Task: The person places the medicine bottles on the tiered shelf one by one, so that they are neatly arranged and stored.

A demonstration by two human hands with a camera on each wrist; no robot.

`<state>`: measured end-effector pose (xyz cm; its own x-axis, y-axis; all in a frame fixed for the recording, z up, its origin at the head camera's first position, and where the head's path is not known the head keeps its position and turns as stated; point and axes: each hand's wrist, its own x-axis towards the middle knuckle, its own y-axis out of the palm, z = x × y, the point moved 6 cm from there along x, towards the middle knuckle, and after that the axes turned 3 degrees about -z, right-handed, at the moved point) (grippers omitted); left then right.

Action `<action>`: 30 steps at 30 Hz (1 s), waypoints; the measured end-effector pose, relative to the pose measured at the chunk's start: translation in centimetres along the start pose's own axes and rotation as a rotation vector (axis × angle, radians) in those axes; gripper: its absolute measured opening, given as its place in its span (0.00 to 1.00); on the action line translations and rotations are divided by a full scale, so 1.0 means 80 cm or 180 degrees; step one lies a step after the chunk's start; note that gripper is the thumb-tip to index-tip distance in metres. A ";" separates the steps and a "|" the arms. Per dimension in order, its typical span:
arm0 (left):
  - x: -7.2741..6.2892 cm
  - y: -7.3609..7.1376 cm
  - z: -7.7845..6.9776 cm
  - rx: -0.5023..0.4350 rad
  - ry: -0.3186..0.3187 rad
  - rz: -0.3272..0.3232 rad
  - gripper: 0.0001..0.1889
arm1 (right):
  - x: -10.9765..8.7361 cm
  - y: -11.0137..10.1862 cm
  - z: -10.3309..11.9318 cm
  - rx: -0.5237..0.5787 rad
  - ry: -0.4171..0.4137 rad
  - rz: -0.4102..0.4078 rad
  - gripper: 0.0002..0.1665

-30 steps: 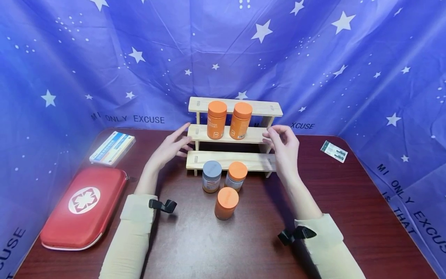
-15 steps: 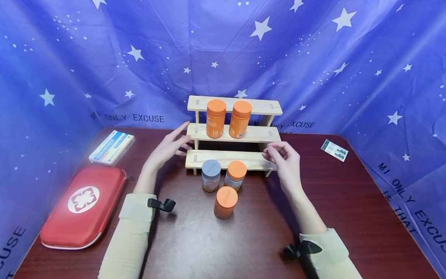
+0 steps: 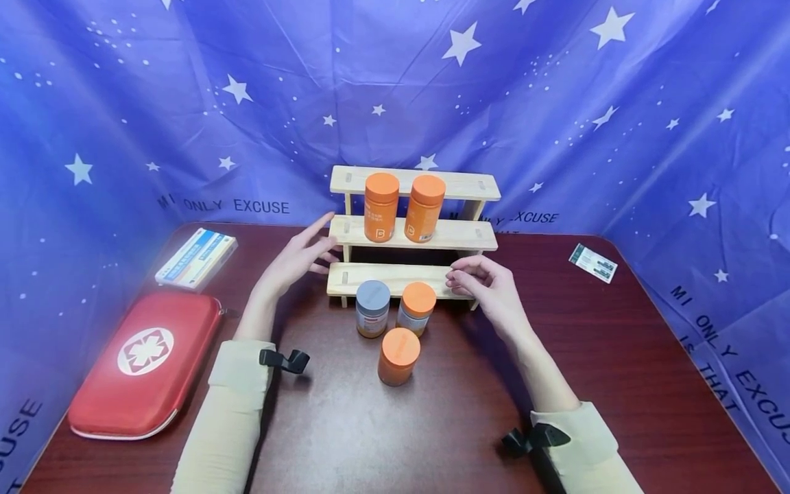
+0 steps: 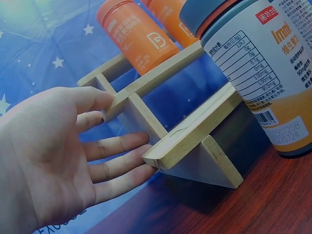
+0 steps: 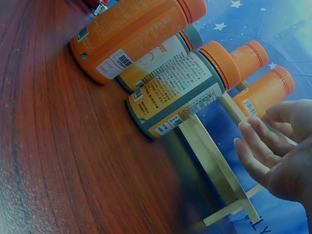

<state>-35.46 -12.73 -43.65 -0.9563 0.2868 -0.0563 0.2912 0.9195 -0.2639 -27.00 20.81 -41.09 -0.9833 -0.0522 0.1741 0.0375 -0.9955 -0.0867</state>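
Left grip (image 3: 291,263): relaxed, touching rack (image 3: 465,185)'s left edge.
Right grip (image 3: 494,288): loose, empty, near bottom shelf (image 3: 407,273).
Middle shelf (image 3: 465,234): right grip just left; rack work, seemingly.

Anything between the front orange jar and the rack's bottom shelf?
Yes: the grey-lidded jar and the pale-labelled jar with the orange lid stand side by side on the table, between the front orange jar and the bottom shelf.

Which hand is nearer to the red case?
Left. The left hand is ahead and right of the red case; the right hand is farther right, past the jars.
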 end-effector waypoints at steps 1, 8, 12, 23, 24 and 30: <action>0.000 0.000 0.000 -0.0003 0.0003 -0.0003 0.36 | 0.000 0.002 0.000 -0.0046 0.0015 0.0054 0.17; 0.000 -0.001 0.000 -0.0005 -0.0017 0.0009 0.36 | -0.003 0.016 -0.002 -0.0162 0.0132 0.0407 0.17; 0.001 -0.001 0.002 -0.0006 -0.0028 0.0023 0.36 | -0.003 0.016 -0.004 -0.0175 0.0215 0.0495 0.20; 0.000 0.000 0.002 0.0032 -0.0028 0.0026 0.36 | -0.004 0.017 -0.001 -0.0258 0.0263 0.0881 0.29; 0.000 0.000 0.002 0.0039 -0.0031 0.0026 0.35 | -0.004 0.018 -0.001 -0.0301 0.0252 0.0932 0.29; 0.000 0.000 0.001 0.0037 -0.0023 0.0026 0.35 | -0.007 0.024 -0.001 -0.0439 0.0184 0.1256 0.36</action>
<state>-35.44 -12.72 -43.71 -0.9541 0.2922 -0.0655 0.2987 0.9140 -0.2745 -26.40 18.97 -41.47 -0.9068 -0.4189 0.0462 0.3930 -0.8800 -0.2667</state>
